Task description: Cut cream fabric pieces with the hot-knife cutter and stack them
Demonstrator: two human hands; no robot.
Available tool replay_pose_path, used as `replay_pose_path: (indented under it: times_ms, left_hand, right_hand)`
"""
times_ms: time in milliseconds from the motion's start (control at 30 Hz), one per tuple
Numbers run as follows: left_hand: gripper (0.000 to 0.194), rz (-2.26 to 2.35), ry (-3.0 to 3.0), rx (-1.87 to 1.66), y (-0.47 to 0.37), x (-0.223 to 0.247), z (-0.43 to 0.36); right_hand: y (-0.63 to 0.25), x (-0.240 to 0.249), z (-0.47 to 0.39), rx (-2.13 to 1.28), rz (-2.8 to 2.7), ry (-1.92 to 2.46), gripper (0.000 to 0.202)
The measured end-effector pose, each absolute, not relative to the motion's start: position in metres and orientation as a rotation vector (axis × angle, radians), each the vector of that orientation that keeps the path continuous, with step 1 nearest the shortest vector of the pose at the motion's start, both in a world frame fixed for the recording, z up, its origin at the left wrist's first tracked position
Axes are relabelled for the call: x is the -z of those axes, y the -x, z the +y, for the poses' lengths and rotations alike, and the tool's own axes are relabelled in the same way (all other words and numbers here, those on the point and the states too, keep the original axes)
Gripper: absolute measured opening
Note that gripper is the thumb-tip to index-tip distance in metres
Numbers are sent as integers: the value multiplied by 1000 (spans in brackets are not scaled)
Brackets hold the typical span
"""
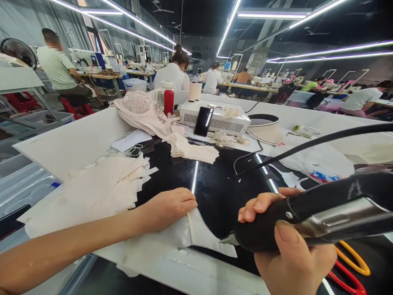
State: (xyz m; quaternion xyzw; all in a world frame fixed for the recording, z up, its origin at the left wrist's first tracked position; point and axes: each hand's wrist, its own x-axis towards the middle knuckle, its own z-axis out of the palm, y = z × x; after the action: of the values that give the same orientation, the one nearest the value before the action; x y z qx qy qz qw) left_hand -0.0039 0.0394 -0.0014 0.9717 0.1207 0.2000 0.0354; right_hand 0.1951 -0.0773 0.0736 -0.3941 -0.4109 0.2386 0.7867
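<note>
So the pale fabric piece is sitting at the near edge of the glossy black work surface, partly over the white rim, with a raised seam-like line running down it. The left hand is curled closed on its far end, though I can't tell if the fingertips pinch it or just press it down. The right hand is wrapped round a chunky black handheld tool with a silver lever, and its flat metal tip is right at the fabric's right-hand corner. Can't see if it's hot, so imo treat it like it is: keep the fingers back at the far end, hold light tension so the cloth doesn't ripple, keep the tip low and go slow. I'd also watch the black cable arching behind the tool, so it doesn't tug your wrist. Red and yellow handle loops, probably scissors, poke out by the right hand. Left of the work there's a heap of pale fabric scraps, and further back a phone leans against a white vented box.
</note>
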Motion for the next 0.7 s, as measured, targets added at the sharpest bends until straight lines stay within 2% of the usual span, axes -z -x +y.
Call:
replay_pose_path:
  times_ms: [367,700]
  left_hand:
    - [22,305,-3127,-676,9,-9,31]
    - [28,371,-2960,-723,17,-4,22]
  right_hand:
    - [-196,-81,-81,-530,-838,935,50]
    - [-215,-66,-85,-594,-878,957,49]
